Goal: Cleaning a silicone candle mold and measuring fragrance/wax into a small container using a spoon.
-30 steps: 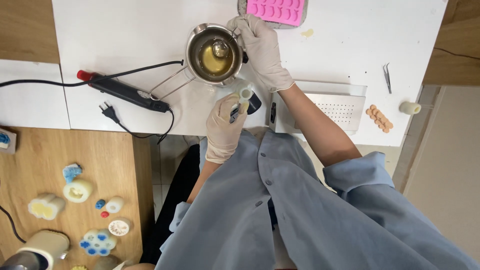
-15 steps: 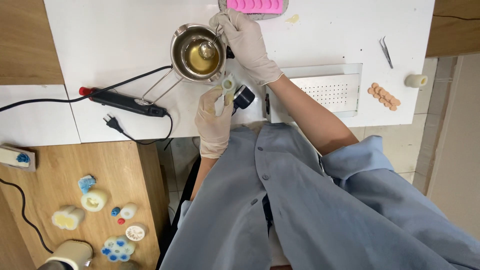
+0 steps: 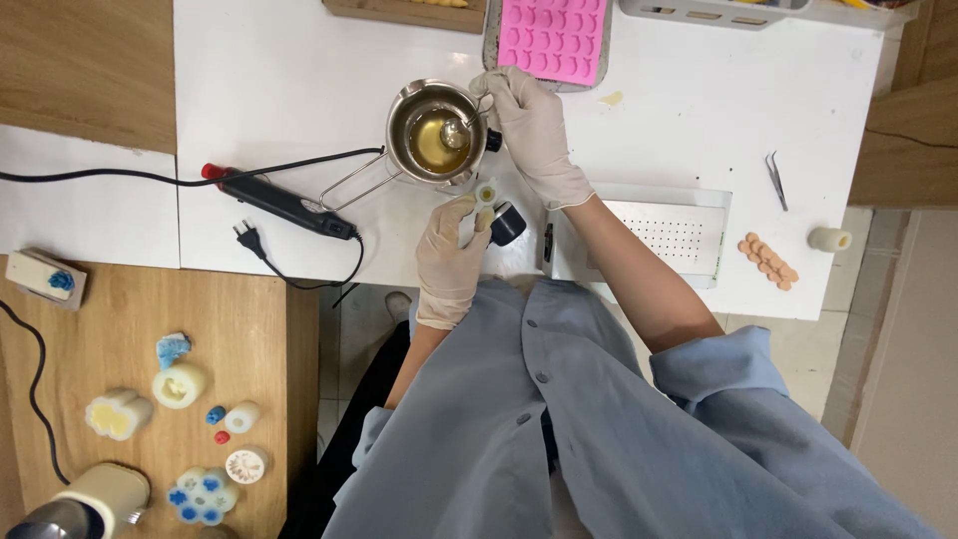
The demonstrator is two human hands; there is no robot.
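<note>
While the gloved right hand (image 3: 529, 125) keeps gripping a spoon (image 3: 457, 132) in the steel pot (image 3: 435, 130) of yellow liquid, the left hand (image 3: 451, 250) holds a small mould (image 3: 485, 196) beside it — unchanged, mid-scoop — pink tray (image 3: 552, 40) beyond.

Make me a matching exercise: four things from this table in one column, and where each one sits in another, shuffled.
Things:
1 pot
2 pink mould
3 tweezers
4 plug

Places:
A near the table's front edge, left of the left hand
B far edge of the table, beyond the right hand
C right side, beyond the perforated tray
D under the right hand, holding yellow liquid

Pairs: 1-D, 2-B, 3-C, 4-A
</note>
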